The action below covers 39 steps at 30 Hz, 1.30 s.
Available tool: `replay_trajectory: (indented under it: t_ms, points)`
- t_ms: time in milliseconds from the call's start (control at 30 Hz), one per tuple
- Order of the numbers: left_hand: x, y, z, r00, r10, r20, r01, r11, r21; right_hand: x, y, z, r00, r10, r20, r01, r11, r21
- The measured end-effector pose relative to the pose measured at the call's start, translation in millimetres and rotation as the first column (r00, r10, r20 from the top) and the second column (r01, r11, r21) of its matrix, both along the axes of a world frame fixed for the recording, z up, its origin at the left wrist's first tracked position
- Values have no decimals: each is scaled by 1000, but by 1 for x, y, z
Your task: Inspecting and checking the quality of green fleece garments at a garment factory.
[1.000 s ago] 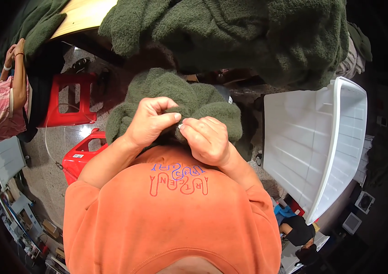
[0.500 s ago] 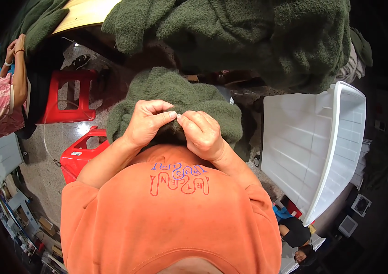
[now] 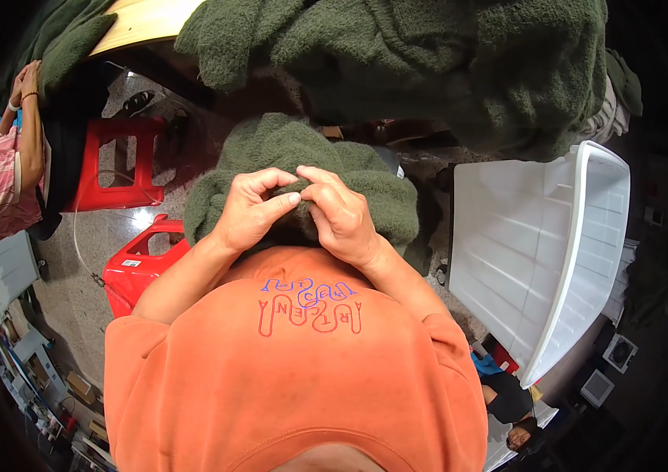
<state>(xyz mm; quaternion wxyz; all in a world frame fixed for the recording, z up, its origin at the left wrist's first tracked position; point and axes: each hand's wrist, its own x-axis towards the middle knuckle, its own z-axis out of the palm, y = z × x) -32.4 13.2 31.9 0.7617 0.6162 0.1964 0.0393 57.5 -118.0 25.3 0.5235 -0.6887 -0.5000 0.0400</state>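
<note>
A dark green fuzzy knit (image 3: 271, 149) lies bunched in my lap, in front of my orange shirt. My left hand (image 3: 251, 212) is closed on its near edge, thumb against the curled fingers. Close beside it, my right hand (image 3: 342, 216) pinches the same edge, with its index finger stretched toward the left hand's fingertips. A small fold of the knit shows between the two hands. Whether anything tiny sits between the fingertips cannot be made out.
More green knits (image 3: 428, 63) hang over the wooden table (image 3: 149, 20) ahead. A white plastic bin (image 3: 507, 236) stands at my right. Red stools (image 3: 133, 271) are at my left. A co-worker in pink (image 3: 3, 185) handles green knit at far left; another person (image 3: 507, 397) is at lower right.
My right hand has opened up slightly and turned, its index finger lifting forward over the fold. My left hand stays nearly in place on the knit.
</note>
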Motion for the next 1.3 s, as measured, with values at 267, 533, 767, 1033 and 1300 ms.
replay_trajectory:
  t_ms: [267,533,767,1033,1300]
  points:
    - [-6,7,-14,999,-26,-44,40,933,359,-1,-6,-21,961,34,-275,-52,997,-58]
    - [26,-9,-17,992,-129,-8,128,979,157,11,-21,-27,949,-56,-310,-7,980,-201]
    - [33,-14,-32,954,-295,-47,298,940,164,-4,-45,-38,911,-256,-324,199,960,-200]
    - [31,-22,-26,975,-215,-60,222,960,172,-15,-39,-40,934,-357,-25,346,919,-187]
    - [29,-24,-22,981,-176,-77,192,913,360,-12,-40,-35,911,-303,-279,223,933,-283]
